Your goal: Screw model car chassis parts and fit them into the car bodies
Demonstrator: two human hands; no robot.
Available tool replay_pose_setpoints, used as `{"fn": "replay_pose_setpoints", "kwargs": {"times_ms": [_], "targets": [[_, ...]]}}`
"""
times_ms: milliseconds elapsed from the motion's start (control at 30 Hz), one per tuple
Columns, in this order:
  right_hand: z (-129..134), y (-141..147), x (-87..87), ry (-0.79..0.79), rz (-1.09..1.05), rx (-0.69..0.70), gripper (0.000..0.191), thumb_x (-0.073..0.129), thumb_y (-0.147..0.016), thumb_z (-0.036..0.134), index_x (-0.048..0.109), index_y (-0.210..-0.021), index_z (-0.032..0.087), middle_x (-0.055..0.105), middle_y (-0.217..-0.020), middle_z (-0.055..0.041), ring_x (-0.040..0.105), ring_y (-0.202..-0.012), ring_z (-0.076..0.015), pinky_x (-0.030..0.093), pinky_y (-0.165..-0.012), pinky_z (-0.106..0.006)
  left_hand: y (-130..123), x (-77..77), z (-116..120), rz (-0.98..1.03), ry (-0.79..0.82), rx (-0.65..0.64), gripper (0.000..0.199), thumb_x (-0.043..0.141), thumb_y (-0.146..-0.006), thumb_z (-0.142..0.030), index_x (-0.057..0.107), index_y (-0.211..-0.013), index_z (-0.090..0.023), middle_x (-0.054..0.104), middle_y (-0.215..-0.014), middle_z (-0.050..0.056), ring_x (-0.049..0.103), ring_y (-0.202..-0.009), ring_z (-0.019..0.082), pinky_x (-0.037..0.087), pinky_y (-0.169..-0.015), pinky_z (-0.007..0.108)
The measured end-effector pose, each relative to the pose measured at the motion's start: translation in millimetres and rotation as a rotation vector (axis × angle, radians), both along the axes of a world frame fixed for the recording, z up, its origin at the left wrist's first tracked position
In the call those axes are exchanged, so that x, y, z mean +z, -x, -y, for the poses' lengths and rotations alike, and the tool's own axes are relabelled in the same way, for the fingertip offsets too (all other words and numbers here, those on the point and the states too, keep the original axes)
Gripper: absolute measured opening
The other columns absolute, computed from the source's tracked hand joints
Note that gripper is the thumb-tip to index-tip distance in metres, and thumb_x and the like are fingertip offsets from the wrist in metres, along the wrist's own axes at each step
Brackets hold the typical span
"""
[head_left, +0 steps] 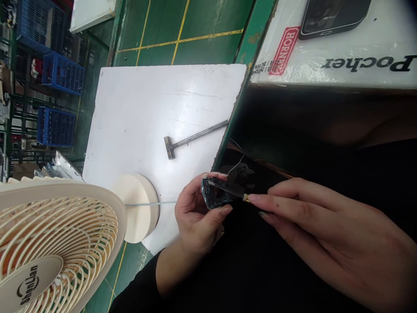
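Note:
My left hand (200, 213) is closed round a small dark part (213, 199) with a hollow middle, held up near my lap. Between the fingertips of my right hand (312, 217) is a slim tool with a flat grey blade (228, 189) and a brass-coloured collar (246, 198). The blade's tip lies over the upper edge of the dark part; whether it touches cannot be made out. My palm hides the tool's handle. A metal hammer (195, 137) lies on the white board (137, 108), beyond my left hand.
A cream fan (120, 217) stands at the lower left, its thin cable (166, 202) running towards my left hand. A printed white box (306, 65) fills the upper right. Blue crates (57, 126) sit on racks at the far left. Green, yellow-lined surface shows behind the board.

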State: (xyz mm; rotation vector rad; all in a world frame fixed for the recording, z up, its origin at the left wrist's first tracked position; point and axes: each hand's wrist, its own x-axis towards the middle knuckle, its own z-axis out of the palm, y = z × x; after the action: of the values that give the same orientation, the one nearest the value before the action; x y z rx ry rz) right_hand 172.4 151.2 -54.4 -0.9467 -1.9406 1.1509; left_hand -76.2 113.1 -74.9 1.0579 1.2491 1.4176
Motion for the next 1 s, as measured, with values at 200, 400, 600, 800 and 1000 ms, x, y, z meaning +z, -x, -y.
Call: {"fn": "replay_pose_setpoints", "kwargs": {"times_ms": [200,400,600,800,1000], "targets": [[0,1,0.3,-0.009,-0.013,-0.001,0.047,0.064,-0.117,0.013,0.075,-0.16,0.029,0.083,-0.129,-0.0063,0.085,-0.102,-0.0175,0.073,-0.083,-0.024,-1,1.0,-1,-0.013,-0.007,-0.012,0.056,0.102,-0.096,-0.025,0.083,-0.148,-0.032,0.088,-0.139,0.008,0.086,-0.127,0.027,0.073,-0.111,0.04],[0,3,2.9,-0.009,0.003,-0.006,0.046,0.064,-0.118,0.014,0.075,-0.16,0.029,0.082,-0.127,-0.0057,0.083,-0.1,-0.0159,0.071,-0.077,-0.022,-1,1.1,-2,-0.014,-0.008,-0.013,0.055,0.102,-0.097,-0.027,0.082,-0.148,-0.03,0.088,-0.139,0.009,0.086,-0.128,0.027,0.072,-0.112,0.042],[2,0,1.3,0.013,-0.006,-0.022,0.047,0.065,-0.118,0.014,0.074,-0.16,0.033,0.085,-0.135,-0.0023,0.087,-0.108,-0.0177,0.075,-0.091,-0.026,1,2.6,-2,-0.081,-0.034,-0.03,0.056,0.102,-0.097,-0.026,0.082,-0.149,-0.032,0.087,-0.139,0.009,0.086,-0.127,0.027,0.073,-0.108,0.04],[16,0,-0.7,0.021,0.055,-0.14,0.05,0.072,-0.118,0.023,0.072,-0.166,0.037,0.089,-0.138,-0.0003,0.09,-0.113,-0.0262,0.078,-0.098,-0.036,2,5.2,-3,-0.145,-0.07,-0.064,0.057,0.102,-0.096,-0.02,0.082,-0.148,-0.028,0.085,-0.141,0.01,0.084,-0.128,0.027,0.072,-0.109,0.039],[24,0,-2.2,-0.104,0.101,-0.193,0.068,0.074,-0.115,0.016,0.065,-0.176,0.044,0.09,-0.133,0.0011,0.09,-0.106,-0.0271,0.08,-0.089,-0.039,2,0.0,2,-0.116,-0.048,-0.084,0.057,0.099,-0.099,-0.022,0.08,-0.152,-0.031,0.084,-0.14,0.009,0.084,-0.127,0.028,0.073,-0.109,0.042]]}}
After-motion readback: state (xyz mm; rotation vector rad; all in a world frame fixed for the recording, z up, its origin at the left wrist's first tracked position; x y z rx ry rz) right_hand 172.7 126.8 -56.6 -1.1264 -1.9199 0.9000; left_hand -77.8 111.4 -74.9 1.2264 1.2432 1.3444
